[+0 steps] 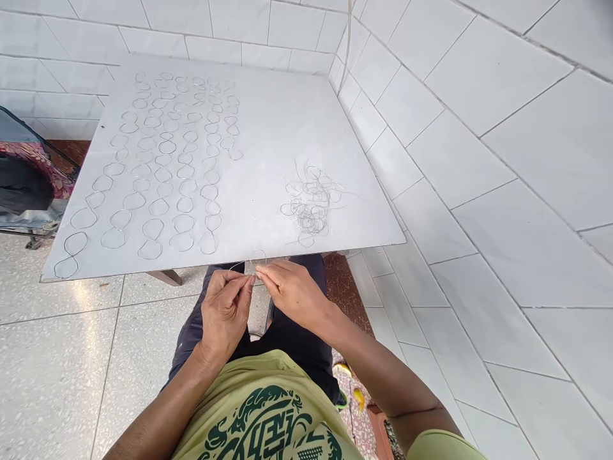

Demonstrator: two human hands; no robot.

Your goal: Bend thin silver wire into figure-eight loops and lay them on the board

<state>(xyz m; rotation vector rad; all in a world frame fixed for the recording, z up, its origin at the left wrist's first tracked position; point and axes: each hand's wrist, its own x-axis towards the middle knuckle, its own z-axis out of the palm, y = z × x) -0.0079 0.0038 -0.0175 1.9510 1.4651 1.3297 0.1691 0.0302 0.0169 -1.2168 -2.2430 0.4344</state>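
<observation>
The left hand (pixel 225 313) and right hand (pixel 294 291) pinch a thin wire (pixel 235 264) between their fingers, above the lap beside the tabletop (pixel 268 134) edge. Bending it seems the step in hand, calling next for steady fingertip control. Beyond lie a wire tangle (pixel 310 214) and figure-eight wires (pixel 73 255); neither seems to obstruct. A tiled wall (pixel 479 179) stands behind.

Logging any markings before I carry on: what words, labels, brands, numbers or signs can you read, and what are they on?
Dark green print on the light green shirt: large stylised letters, cut off by the lower edge; I cannot read them with certainty.
No text can be made out on the board, wire pile or wall tiles.
</observation>
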